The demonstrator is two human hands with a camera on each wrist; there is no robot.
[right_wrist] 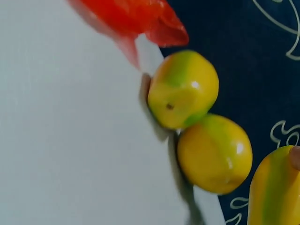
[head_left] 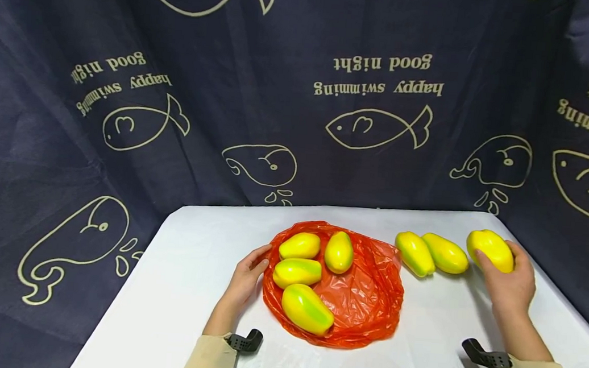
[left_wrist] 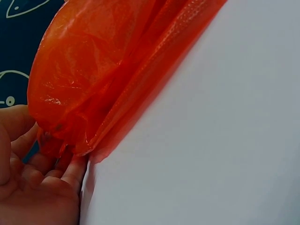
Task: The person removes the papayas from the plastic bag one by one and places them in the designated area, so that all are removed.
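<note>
Right hand [head_left: 513, 283] is reaching forward, grasping a yellow-green fruit [head_left: 492, 250] beside two loose fruits [head_left: 445, 254] on the white table [head_left: 208, 241]; left hand [head_left: 241, 280] is touching the left edge of the red bag [head_left: 356, 294], whether pinching I cannot tell.

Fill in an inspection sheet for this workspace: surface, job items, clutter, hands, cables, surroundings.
Surface: white tabletop.
Job items: open red bag holding four yellow-green fruits; two loose fruits side by side to its right; one raised fruit.
Clutter: nothing seen.
Hands: left hand holds the bag's left edge; right hand grips the raised fruit.
Cables: nothing seen.
Surroundings: dark blue cloth printed with fish, whales and upside-down lettering.
</note>
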